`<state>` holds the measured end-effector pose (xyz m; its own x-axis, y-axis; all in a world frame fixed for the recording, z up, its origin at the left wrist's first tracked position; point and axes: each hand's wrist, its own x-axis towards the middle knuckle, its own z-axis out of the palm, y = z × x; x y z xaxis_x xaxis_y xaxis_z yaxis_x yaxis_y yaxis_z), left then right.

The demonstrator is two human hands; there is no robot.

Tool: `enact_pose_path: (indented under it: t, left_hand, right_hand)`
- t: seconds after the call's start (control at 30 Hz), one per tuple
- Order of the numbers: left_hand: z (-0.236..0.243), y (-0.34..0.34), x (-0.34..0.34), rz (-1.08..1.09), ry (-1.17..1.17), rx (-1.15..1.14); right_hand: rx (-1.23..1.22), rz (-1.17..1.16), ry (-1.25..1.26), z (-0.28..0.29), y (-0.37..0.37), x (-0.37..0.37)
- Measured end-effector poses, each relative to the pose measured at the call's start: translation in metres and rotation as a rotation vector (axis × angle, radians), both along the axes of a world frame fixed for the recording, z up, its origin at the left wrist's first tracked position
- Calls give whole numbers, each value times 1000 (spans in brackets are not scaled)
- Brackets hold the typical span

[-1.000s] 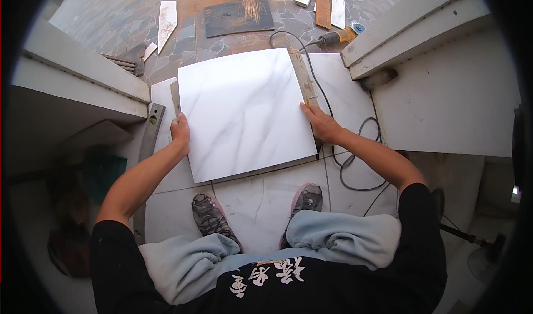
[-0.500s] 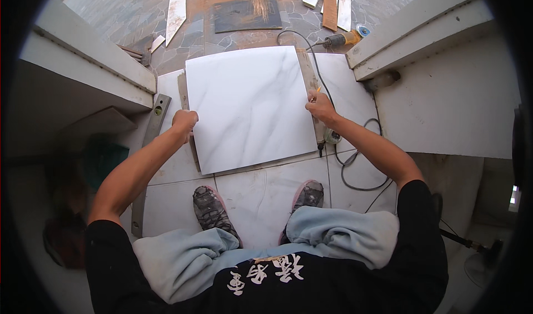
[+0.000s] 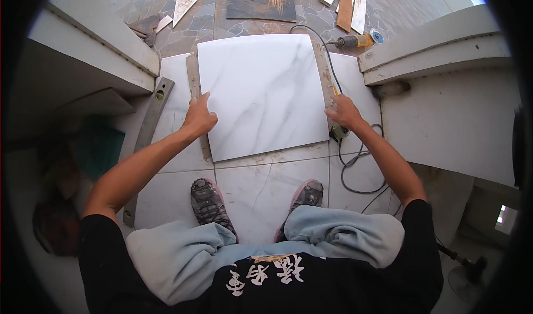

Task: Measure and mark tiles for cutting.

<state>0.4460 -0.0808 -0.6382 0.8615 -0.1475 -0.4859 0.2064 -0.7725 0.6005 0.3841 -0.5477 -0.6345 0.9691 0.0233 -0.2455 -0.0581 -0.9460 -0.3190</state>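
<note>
A white, grey-veined square tile (image 3: 261, 94) lies over the floor tiles, with dusty strips (image 3: 193, 75) showing along its sides. My left hand (image 3: 201, 115) rests at its left edge, index finger and thumb apart, other fingers partly hidden. At the right edge my right hand (image 3: 342, 112) is closed around a thin yellow item (image 3: 336, 91), apparently a pencil. Just below that hand is a partly hidden greenish-grey tool (image 3: 340, 132) with a black cord. A metal spirit level (image 3: 149, 135) lies to the left.
White walls or ledges (image 3: 433, 56) flank the doorway. Beyond it, stone paving holds offcuts (image 3: 345, 8), a dark board (image 3: 261, 11) and yellow power tools (image 3: 355, 41). A cord (image 3: 361, 186) loops at right; a teal container (image 3: 97, 144) sits at left.
The white tile has moved slightly forward. My left hand has shifted forward and loosened, extending its index finger. My right hand has moved forward along the right edge with the yellow item.
</note>
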Motion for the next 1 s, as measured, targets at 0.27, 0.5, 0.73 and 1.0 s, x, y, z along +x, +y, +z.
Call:
enact_pose_path:
  t: [0.27, 0.5, 0.73, 1.0]
  left_hand:
    - [26, -18, -8, -193, 145, 65]
    - [73, -61, -37, -118, 777, -989]
    - [107, -36, -33, -86, 750, -976]
    - [111, -16, -62, 427, 649, -666]
  right_hand:
    - [-178, -57, 253, 34, 5, -57]
    - [827, -212, 399, 137, 117, -26]
    - [812, -147, 434, 149, 189, -19]
    - [1600, -186, 577, 95, 253, -43]
